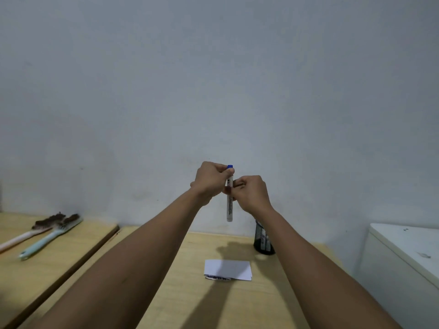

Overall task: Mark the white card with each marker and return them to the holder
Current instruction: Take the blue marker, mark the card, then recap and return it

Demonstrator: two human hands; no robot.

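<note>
I hold a white marker (229, 207) with a blue end upright in the air, well above the table. My left hand (210, 181) pinches its blue top end. My right hand (251, 194) grips the barrel at the middle. The lower half of the marker hangs free below both hands. The white card (228, 269) lies flat on the wooden table (190, 293) beneath my hands, with dark marks along its near left edge. The black mesh holder (263, 238) stands behind the card to the right, partly hidden by my right forearm.
Two long-handled brushes (45, 233) lie on a second wooden table at the left, separated by a gap. A white cabinet or appliance (403, 252) stands at the right edge. A plain grey wall rises behind the tables.
</note>
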